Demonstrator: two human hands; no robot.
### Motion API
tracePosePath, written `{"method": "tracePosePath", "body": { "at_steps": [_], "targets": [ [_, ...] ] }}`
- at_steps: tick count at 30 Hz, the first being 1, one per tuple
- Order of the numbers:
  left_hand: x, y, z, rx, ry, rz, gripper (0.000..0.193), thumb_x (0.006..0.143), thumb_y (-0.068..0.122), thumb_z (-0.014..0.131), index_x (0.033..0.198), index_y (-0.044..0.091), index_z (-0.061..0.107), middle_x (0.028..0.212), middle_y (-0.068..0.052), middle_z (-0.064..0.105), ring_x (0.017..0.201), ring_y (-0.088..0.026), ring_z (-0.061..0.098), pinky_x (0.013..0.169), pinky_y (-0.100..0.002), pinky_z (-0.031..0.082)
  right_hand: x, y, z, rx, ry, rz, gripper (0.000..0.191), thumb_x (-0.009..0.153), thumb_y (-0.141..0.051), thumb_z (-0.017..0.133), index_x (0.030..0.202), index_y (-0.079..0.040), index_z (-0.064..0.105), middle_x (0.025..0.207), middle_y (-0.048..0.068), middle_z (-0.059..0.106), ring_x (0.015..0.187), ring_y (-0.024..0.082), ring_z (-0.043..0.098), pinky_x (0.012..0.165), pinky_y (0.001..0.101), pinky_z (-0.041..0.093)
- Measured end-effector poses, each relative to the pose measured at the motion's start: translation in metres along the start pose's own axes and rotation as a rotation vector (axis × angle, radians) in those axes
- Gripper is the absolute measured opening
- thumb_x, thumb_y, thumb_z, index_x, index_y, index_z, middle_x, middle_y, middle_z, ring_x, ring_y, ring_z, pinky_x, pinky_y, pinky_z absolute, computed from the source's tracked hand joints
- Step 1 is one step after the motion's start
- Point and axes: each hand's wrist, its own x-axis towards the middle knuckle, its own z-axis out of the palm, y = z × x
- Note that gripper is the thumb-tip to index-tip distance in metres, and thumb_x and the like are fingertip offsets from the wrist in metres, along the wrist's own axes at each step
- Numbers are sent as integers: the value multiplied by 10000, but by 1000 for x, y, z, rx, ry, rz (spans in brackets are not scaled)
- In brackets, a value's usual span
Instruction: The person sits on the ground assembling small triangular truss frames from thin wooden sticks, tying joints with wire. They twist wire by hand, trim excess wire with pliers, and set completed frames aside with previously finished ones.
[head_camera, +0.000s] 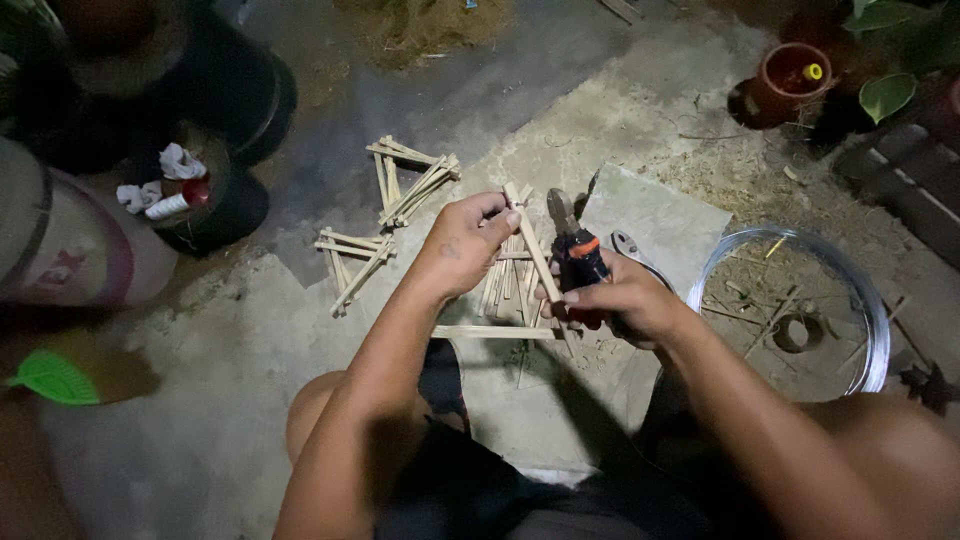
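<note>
Left hand (462, 243), forearm reaching forward over the knees, pinches a stick (531, 245) near its top. Right hand (622, 298) grips pliers (577, 255) just beside it, above a stick pile (508, 285).

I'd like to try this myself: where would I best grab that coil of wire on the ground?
Grip the wire coil on its near right rim, coming from above. It lies flat as an open ring, so fingers can hook under the strands there, away from both hands and the sticks.

Bare floor (250, 400) lies open at lower left. Stick frames (400, 200) block centre-left, a wire coil (870, 310) the right, dark pots (220, 90) the upper left.
</note>
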Motion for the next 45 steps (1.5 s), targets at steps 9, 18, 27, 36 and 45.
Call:
{"method": "tracePosePath", "body": {
  "at_steps": [9,18,27,36,45],
  "targets": [
    [-4,9,4,77,-16,129,339,930,222,675,1212,35,655,1026,-89,733,931,-151,671,847,-323,526,0,9,-2,110,25,-20,424,791,-77,684,1196,-38,563,1018,146,749,713,177,688,549,270,488],
    [-5,9,0,199,-33,-23,304,938,266,682,1114,22,727,861,-182,716,814,-229,648,790,-372,535,-1,-1,1,-947,634,-125,541,821,-150,672,1334,-48,531,931,159,659,779,285,641,720,395,518],
    [-5,12,16,215,-72,41,310,896,269,684,1107,43,713,860,-186,736,806,-271,718,773,-403,535,0,18,-19,-434,328,62,712,785,-37,621,1487,-100,521,840,65,607,676,147,543,598,294,440],
    [-4,8,15,303,-53,-54,343,889,289,707,1147,63,712,893,-188,733,822,-291,715,769,-414,532,-10,4,1,-783,483,-188,693,782,-99,637,1457,-87,479,876,21,604,682,128,555,639,284,490],
    [2,3,7,226,-173,76,331,905,292,720,1102,27,740,920,-185,739,843,-233,686,821,-380,528,-15,-17,5,-1449,598,-585,590,762,-196,791,1283,-24,576,1056,215,634,969,411,640,840,475,519]
  ]
}}
